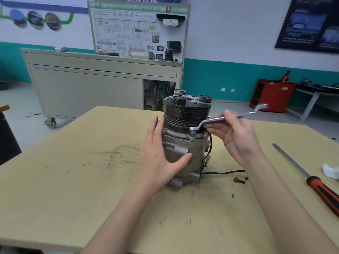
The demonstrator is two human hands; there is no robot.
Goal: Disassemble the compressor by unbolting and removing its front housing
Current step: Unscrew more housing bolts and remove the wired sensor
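Grey cast-aluminium compressor [185, 143] stood upright on the table [73, 180], pulley end up; our left hand [159, 158] lay flat-fingered against its left side, thumb across the near face, and our right hand [234, 138] pinched the shank of the offset ring spanner [212, 120], ring on the near-right flange bolt [193, 133]. We judged the ring needed seating fully square, the grip moved out toward the spanner's far end for leverage, and the left hand bracing hard so the body wouldn't twist or tip. One loose bolt [239, 180] lay right of the base.
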